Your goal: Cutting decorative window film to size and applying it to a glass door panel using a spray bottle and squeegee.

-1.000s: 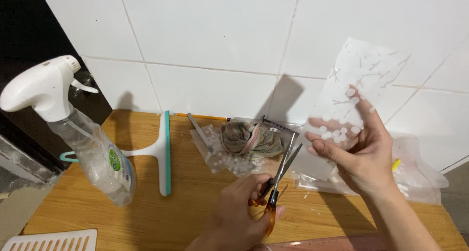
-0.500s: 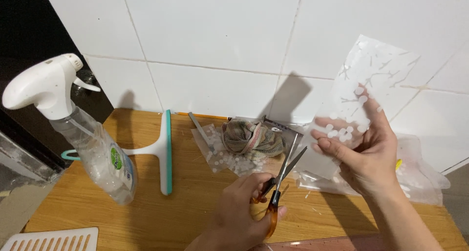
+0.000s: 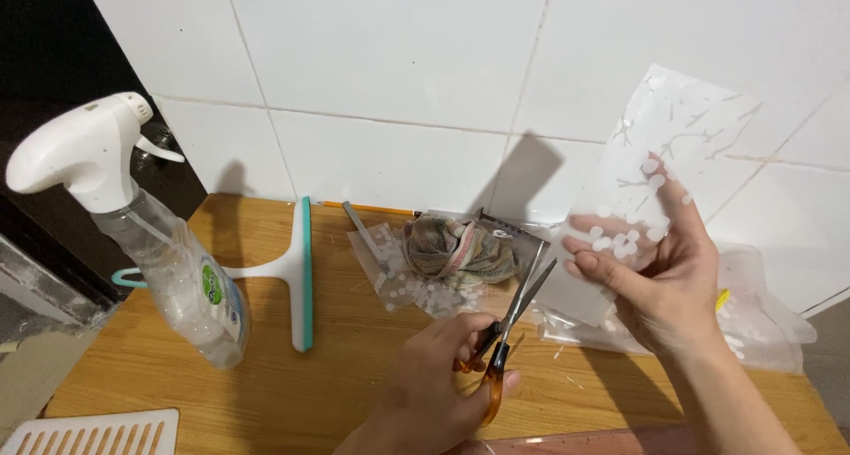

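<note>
Since the earlier frame my right hand [image 3: 660,282] has lifted the film [image 3: 655,181] a little higher against the tiled wall, and the scissors [image 3: 509,331] have edged closer to its lower edge. My left hand [image 3: 434,384] has its fingers through the orange handles, blades parted and pointing up at the film, just short of it. My right fingers pinch the film's lower part, thumb in front, palm turned toward me. Both hands hover near the desk's [image 3: 354,384] front edge, right of the squeegee [image 3: 297,269] and spray bottle [image 3: 150,242].

Bare wood between squeegee [image 3: 297,273] and rag [image 3: 459,247]; spray bottle [image 3: 168,269] blocks left.
</note>
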